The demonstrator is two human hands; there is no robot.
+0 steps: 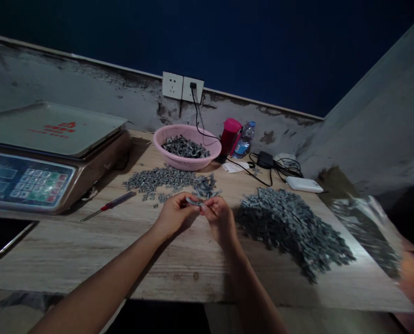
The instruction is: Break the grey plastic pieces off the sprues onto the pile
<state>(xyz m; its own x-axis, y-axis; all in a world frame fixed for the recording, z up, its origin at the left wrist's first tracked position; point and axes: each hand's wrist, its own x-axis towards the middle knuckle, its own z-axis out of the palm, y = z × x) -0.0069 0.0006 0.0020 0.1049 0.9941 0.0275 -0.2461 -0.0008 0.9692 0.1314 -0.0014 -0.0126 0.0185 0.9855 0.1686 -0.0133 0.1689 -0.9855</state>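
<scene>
Between the fingertips of left hand (175,214) and right hand (221,217), both pinched shut on it above the table (106,260): a small curved grey strip (194,202). Just beyond, loose grey pieces (158,180); behind those, a pink basket (186,162); to the right, a large grey heap (290,222).

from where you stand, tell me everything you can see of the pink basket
The basket is a round, pale pink bowl, apparently plastic, with slotted walls and a smooth wide rim. It sits upright on the table, near the wall, behind the small parts. Dark grey pieces partly fill it. A black cord runs down over its right side. Neither hand touches it.
</scene>
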